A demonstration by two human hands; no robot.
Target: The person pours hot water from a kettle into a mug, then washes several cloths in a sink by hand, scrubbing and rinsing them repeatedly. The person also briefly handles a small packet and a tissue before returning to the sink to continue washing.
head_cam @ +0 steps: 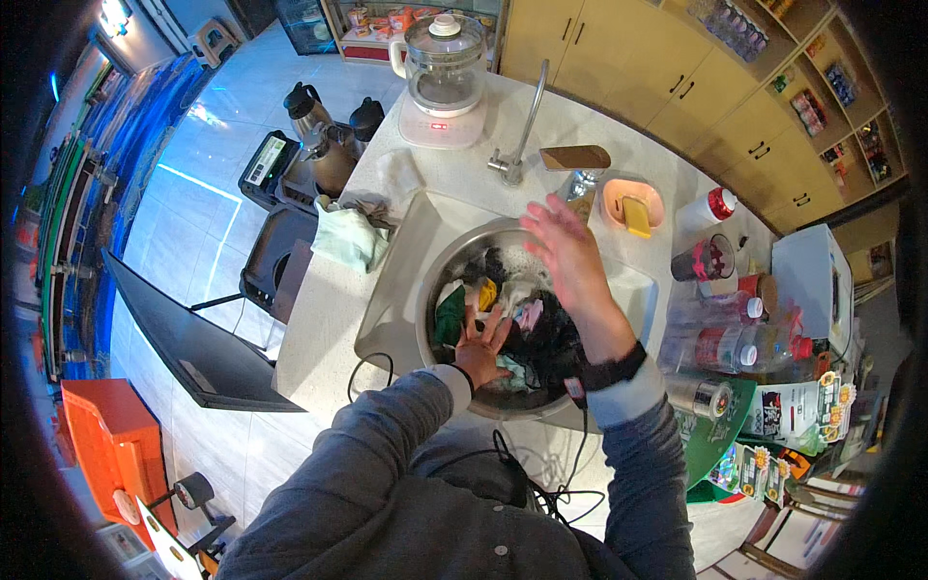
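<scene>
A round metal basin [426, 319] stands in the white sink [388, 297]. Inside it lie wet clothes [547, 341], mostly black, with a green cloth [450, 317], a yellow one [487, 294] and a pink one [530, 315] among them. My left hand [480, 349] rests on the clothes with its fingers spread, gripping nothing that I can see. Above the basin's right side my right hand [569, 254] is raised, empty, fingers apart and slightly blurred. Each wrist wears a black band.
Behind the basin rises a metal faucet [523, 130]. A pink soap dish [632, 204] holds a yellow bar [637, 217]. Several bottles [725, 348] crowd the counter's right side. A glass kettle [445, 69] stands at the back, a pale green cloth [348, 235] on the left edge. Black cables [562, 496] hang before me.
</scene>
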